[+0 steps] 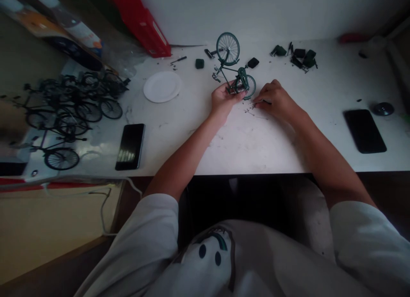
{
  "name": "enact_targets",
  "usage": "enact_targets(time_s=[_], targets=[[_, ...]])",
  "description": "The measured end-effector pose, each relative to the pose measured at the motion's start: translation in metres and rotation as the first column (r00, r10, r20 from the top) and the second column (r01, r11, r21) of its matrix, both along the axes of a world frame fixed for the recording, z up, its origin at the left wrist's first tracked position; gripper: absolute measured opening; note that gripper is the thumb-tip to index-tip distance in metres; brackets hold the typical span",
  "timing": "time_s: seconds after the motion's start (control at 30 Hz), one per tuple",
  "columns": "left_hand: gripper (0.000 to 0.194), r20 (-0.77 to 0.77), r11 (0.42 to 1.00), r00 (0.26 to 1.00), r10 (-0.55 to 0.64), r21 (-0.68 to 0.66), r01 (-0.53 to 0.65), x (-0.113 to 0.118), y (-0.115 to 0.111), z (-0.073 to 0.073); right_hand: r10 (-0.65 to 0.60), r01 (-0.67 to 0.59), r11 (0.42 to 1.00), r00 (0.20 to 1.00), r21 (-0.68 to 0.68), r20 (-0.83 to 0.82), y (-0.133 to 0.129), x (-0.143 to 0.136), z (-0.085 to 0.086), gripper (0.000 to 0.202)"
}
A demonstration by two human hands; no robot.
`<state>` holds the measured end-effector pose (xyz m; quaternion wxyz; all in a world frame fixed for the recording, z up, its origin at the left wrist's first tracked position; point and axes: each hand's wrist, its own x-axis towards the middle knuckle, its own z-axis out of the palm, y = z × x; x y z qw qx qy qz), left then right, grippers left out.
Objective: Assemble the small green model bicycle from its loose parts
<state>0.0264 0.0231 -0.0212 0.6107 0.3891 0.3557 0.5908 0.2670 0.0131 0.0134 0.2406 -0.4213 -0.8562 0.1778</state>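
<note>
A small green model bicycle [228, 68] is tilted over the white table [243, 139], one spoked wheel pointing away from me. My left hand [224, 101] grips it near the closer wheel, thumb and fingers around the frame's end. Just right of that wheel is my right hand [277, 101], its fingers pinched around a thin metallic tool [256, 104], probably tweezers, whose tip points left. Tiny parts [250, 112] lie scattered on the tabletop below the tip.
Several dark model bicycles [73, 104] crowd the left side. A white plate [162, 87], a phone [130, 147] and a red box [153, 34] are left of centre. Green and black parts [304, 60] lie at the back right, with a black phone-like object [365, 130] nearer.
</note>
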Motion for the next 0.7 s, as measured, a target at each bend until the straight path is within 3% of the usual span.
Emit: enact_targets(time_s=[0.1,0.27,0.4,0.7], targets=[[0.036,0.004,1.0,1.0,-0.002,0.018,0.002,0.0,-0.001,0.001,0.01,-0.01,1.0,1.0,-0.017,-0.004,0.0,-0.001,-0.002,0.079],[0.037,-0.036,1.0,0.999,-0.013,-0.008,0.012,0.0,-0.004,0.004,-0.018,0.018,1.0,1.0,-0.014,0.009,0.006,-0.001,-0.011,0.079],[0.037,-0.035,0.999,0.999,-0.006,-0.033,0.005,0.001,-0.002,0.004,-0.062,0.06,0.998,0.995,0.022,0.082,0.009,-0.005,-0.018,0.068],[0.035,0.033,1.0,0.999,-0.023,-0.02,0.024,0.001,-0.002,0.003,0.025,-0.028,0.998,0.998,0.054,0.057,0.007,0.006,-0.008,0.031]])
